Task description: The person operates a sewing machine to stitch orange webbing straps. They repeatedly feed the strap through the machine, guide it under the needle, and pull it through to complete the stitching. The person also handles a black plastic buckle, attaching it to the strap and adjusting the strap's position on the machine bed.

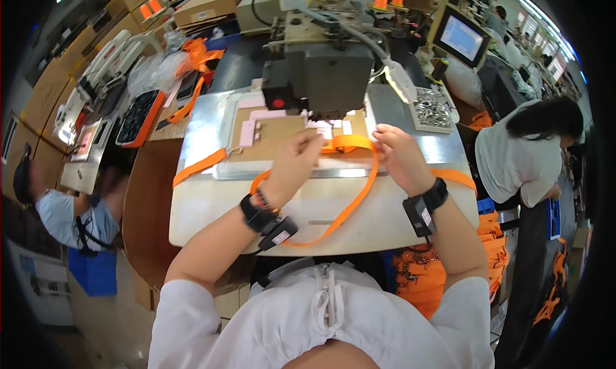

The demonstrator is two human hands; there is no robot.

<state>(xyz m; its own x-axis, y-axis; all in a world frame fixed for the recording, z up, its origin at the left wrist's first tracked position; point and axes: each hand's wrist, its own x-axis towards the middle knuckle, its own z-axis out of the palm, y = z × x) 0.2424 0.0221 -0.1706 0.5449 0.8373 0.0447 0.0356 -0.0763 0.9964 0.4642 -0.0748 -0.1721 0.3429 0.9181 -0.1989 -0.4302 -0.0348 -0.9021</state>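
An orange webbing strap (359, 192) loops across the pale sewing table (333, 209), and its folded end lies under the grey sewing machine head (327, 77). My left hand (296, 164) pinches the strap just left of the fold, over a brown and pink jig plate (269, 133). My right hand (399, 156) holds the strap's right side near the fold. Both wrists wear black bands with small devices. A second strap end (199, 167) trails off to the left.
A tray of small metal parts (433, 109) sits right of the machine under a lamp (401, 82). A screen (462, 39) stands at back right. Other people work at left (70, 215) and right (526, 154). Orange straps pile below the table (420, 273).
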